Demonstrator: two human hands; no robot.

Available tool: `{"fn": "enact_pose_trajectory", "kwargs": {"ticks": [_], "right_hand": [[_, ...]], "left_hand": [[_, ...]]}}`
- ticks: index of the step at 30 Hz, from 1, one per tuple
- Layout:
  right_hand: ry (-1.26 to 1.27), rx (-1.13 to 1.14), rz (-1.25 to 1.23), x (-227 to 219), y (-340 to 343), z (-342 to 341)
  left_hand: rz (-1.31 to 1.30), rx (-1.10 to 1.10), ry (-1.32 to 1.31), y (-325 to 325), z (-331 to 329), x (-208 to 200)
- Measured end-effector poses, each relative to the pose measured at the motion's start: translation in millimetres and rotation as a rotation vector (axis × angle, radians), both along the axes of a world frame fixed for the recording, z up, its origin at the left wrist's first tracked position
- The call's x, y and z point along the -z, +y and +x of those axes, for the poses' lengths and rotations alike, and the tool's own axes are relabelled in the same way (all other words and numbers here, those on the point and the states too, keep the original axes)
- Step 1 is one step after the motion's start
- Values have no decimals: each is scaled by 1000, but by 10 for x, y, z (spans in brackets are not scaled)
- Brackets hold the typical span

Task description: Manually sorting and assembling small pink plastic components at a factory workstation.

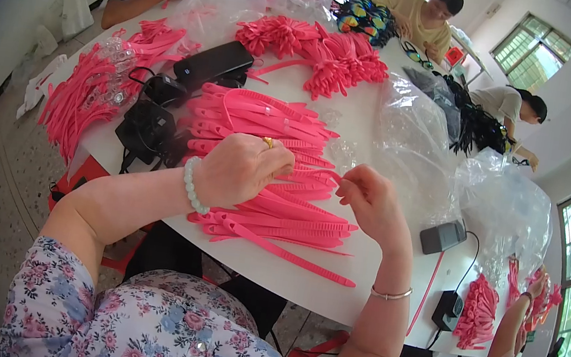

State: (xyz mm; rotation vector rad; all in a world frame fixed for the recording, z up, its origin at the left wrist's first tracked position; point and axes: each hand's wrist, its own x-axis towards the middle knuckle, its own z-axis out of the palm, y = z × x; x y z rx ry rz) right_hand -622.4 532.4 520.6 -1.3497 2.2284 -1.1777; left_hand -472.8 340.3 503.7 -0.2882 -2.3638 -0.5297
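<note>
A pink ridged rubber strap (318,174) stretches between my two hands above the table. My left hand (243,169) has its fingers closed around one end, mostly hiding it. Thumb and fingertips of my right hand (373,199) pinch the other end. Beneath them lies a wide pile of similar pink straps (279,221), roughly side by side, with one strap angled out at the near edge. More straps (258,110) are stacked just beyond my left hand.
Black power adapters (145,131) and a black case (214,65) sit left of the pile. Bundled pink straps (318,51) lie farther back. Clear plastic bags (417,149) cover the right side, near another adapter (442,236). Several people work around the white table (315,278).
</note>
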Motion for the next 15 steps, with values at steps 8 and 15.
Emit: {"fn": "enact_pose_trajectory", "kwargs": {"ticks": [8,15], "right_hand": [[-225,-1,-227,-122,61,30],[-502,-205,-411,-163,143,-2]], "left_hand": [[-241,-73,-182,-535,75,58],[-477,-59,-257,-653,128,9]]}}
